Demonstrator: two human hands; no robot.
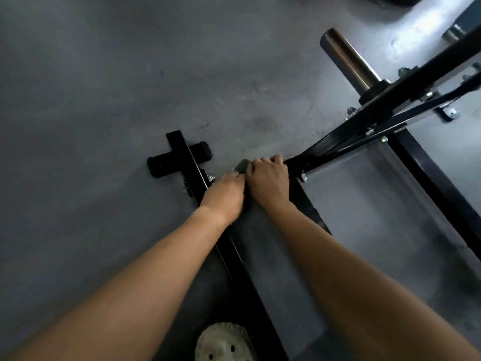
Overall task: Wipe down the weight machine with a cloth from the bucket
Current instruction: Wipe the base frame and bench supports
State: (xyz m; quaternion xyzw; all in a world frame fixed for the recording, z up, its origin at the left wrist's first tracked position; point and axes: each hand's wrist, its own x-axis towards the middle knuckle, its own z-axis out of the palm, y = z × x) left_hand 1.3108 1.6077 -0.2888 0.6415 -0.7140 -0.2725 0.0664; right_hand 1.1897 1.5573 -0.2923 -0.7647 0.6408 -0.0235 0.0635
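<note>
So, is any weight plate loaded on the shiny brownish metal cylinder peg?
No, the shiny brownish metal cylinder peg sticks out bare, with nothing on it.

I see a grey floor (104, 100), scuffed and blotched, with a bright patch of light (416, 35) toward the far right. The black weight machine (239, 272) stands directly on it. Its cross-shaped foot (179, 158) lies flat on the left, and a second rail (429, 178) runs along the right. At the bottom edge sits a pale perforated object (223, 342), partly cut off.
</note>
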